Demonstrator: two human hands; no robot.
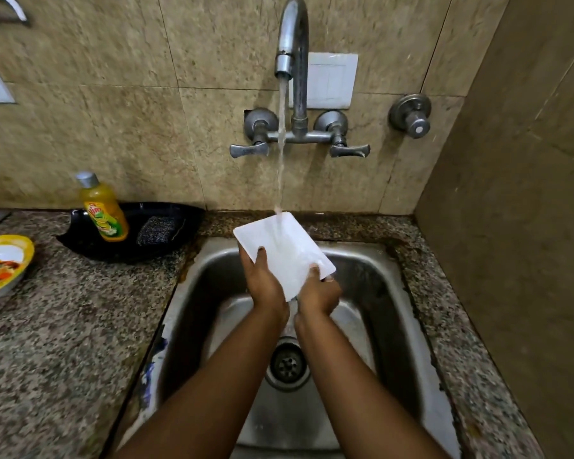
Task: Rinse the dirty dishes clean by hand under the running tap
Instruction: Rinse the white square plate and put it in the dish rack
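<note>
A white rectangular plate (pixel 280 250) is held tilted over the steel sink (pixel 371 276), its far edge up under the tap. Water runs from the metal tap (pixel 290 38) and lands on the plate's upper part. My left hand (pixel 264 281) grips the plate's near left edge, thumb on top. My right hand (pixel 318 291) holds the near right corner, thumb on the face. A dirty bowl (pixel 2 263) with a yellow rim and food remains sits on the counter at the far left.
A black tray (pixel 153 223) left of the sink holds a yellow dish soap bottle (pixel 101 210) and a steel scrubber (pixel 155 230). Speckled granite counter (pixel 63 342) flanks the sink. A wall stands close on the right. The drain (pixel 287 364) lies below my wrists.
</note>
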